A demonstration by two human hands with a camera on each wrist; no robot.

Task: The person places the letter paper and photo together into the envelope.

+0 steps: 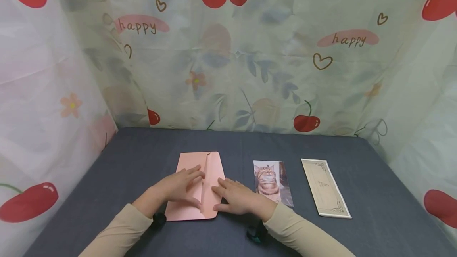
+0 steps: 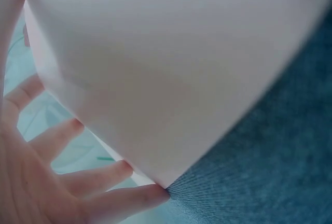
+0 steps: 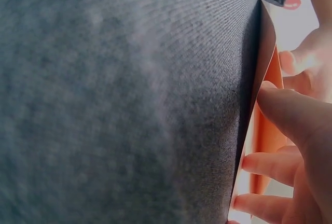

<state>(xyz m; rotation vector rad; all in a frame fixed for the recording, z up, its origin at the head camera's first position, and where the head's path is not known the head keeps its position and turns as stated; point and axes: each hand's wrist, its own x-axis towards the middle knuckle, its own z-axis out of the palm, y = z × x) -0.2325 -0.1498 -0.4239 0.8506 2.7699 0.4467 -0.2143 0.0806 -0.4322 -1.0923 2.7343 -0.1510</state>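
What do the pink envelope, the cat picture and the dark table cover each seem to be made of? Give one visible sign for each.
Pink envelope: matte paper, probably; it holds sharp fold lines and lies thin and flat.
Cat picture: a printed card or photo, possibly slightly glossy; thin, with a colour image.
Table cover: woven fabric, matte dark grey-blue; fine ribbed threads show in the right wrist view.

The dark blue table (image 1: 125, 162) carries a pink envelope (image 1: 194, 209) under both hands, with a cat photo (image 1: 272, 181) and a card (image 1: 325, 187) to their right.
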